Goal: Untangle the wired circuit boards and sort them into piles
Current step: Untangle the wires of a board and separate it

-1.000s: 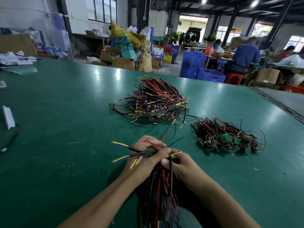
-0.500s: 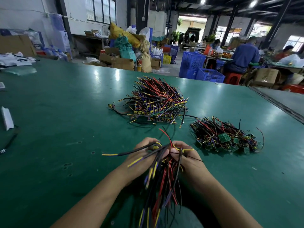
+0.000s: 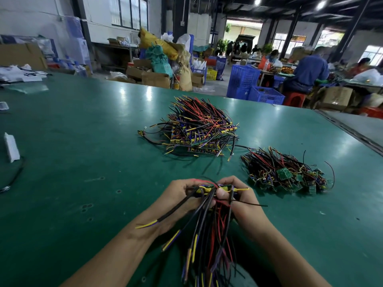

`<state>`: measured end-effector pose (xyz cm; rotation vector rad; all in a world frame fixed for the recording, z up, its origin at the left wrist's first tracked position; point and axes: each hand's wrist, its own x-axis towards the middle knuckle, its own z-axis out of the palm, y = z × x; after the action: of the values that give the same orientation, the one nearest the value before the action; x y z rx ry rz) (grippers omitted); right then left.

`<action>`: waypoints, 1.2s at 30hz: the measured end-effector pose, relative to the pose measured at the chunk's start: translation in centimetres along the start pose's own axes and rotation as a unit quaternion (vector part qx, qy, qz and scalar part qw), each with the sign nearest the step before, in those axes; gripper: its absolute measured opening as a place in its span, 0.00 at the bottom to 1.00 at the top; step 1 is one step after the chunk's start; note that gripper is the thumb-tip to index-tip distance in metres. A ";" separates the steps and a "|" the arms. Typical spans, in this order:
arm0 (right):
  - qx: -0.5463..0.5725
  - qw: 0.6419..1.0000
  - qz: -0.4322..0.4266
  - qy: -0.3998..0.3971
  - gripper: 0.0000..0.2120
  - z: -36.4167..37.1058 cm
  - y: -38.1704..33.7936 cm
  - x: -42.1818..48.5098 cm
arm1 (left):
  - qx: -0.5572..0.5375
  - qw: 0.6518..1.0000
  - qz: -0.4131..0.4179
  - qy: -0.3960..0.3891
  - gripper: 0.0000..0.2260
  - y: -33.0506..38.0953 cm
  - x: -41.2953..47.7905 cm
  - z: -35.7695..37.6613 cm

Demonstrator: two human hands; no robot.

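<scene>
Head view: two hands, left hand (image 3: 180, 195) and right hand (image 3: 242, 195), fingers curled round one wired-board bundle (image 3: 209, 235) at the near edge of the green table (image 3: 83, 131), loose wires draped over the left wrist. Two heaps farther out: larger pile (image 3: 199, 127) straight ahead, smaller pile (image 3: 286, 172) to its right. One white scrap (image 3: 11, 147) far left.

"What stands beyond the green table (image 3: 83, 141)?"

"A tall blue plastic crate (image 3: 242, 79), a lower blue crate (image 3: 266, 95) just beside it, then a red stool (image 3: 294, 99) under a seated person in a blue shirt (image 3: 308, 71)."

"And to the left?"

"Cardboard boxes (image 3: 155, 79) on the floor, with a yellow sack (image 3: 157, 43) above a teal sack (image 3: 159, 61). On the table's left edge, a white block (image 3: 11, 147) lies near a black cable (image 3: 14, 177)."
</scene>
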<state>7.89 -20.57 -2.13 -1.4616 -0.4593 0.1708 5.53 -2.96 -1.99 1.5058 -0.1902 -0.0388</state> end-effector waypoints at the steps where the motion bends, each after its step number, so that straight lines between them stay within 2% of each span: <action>1: -0.026 1.000 -0.002 -0.011 0.07 -0.2 -0.1 0.1 | -0.002 1.000 -0.003 0.000 0.17 0.1 -0.2 -0.2; 4: -0.048 0.998 0.003 -0.049 0.14 -0.8 -0.6 0.0 | -0.023 1.000 -0.010 -0.015 0.17 0.2 -0.4 -0.6; 7: -0.040 0.996 0.011 -0.080 0.12 -1.3 -0.8 -0.1 | -0.051 0.998 -0.026 -0.031 0.16 0.1 -0.3 -0.5; 9: -0.053 0.996 0.009 -0.072 0.11 -1.4 -0.8 -0.2 | -0.054 0.998 -0.027 -0.017 0.17 0.0 -0.2 -0.4; 14: -0.056 0.997 0.031 -0.051 0.15 -1.2 -0.8 0.0 | 0.025 0.999 0.032 0.036 0.11 -0.2 0.0 -0.2; 18: -0.015 0.997 0.041 -0.063 0.13 -1.0 -0.7 -0.1 | 0.020 0.998 0.035 0.046 0.09 -0.3 0.0 -0.3; 28: 0.057 0.994 0.049 -0.074 0.15 -0.9 -1.5 -0.2 | -0.145 0.989 -0.034 0.002 0.15 0.0 -0.1 -0.2; 31: 0.074 0.993 0.056 -0.072 0.16 -0.7 -1.3 -0.1 | -0.169 0.985 -0.039 -0.005 0.15 -0.2 0.0 -0.4; 36: 0.066 0.994 0.050 -0.071 0.14 -0.8 -0.8 0.1 | -0.177 0.983 -0.041 -0.015 0.11 -0.3 0.1 -0.7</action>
<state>8.19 -21.32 -1.32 -1.3485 -0.4811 0.3790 5.74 -2.35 -2.35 1.1581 -0.1368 -0.1532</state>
